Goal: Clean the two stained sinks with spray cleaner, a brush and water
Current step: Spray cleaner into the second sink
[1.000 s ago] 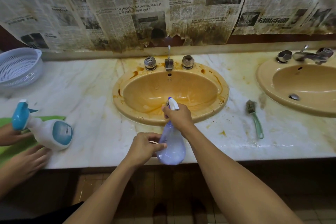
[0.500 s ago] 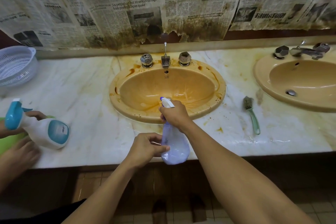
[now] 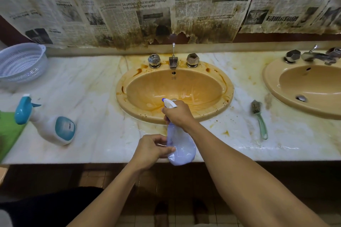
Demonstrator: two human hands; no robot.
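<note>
Right hand: I am seeing the right hand point(image 3: 178, 114) wrapping its fingers round the neck of the lilac spray bottle point(image 3: 181, 145), gripping it just under the white trigger head, with the arm reaching in from the lower right.
Left hand: the left hand point(image 3: 151, 150) is holding the bottle's lower body, thumb lying along its side and fingers curling in; the forearm is coming up from the lower left.
Spray bottle: it is hanging tilted over the near rim of the middle sink point(image 3: 120, 96), nozzle pointing into the basin, base sticking out past the counter point(image 3: 88, 97) edge.
Middle sink: brown stains are streaking its rim and bowl.
Brush: the green-handled brush point(image 3: 260, 121) is lying on the counter just right of the middle sink, between it and the second sink point(image 3: 271, 86).
Other bottle: a white and teal spray bottle point(image 3: 53, 127) is lying on its side well left of the middle sink, by a green cloth point(image 3: 9, 134).
Basket: a white basket point(image 3: 22, 62) is sitting far left of the middle sink, towards the wall.
</note>
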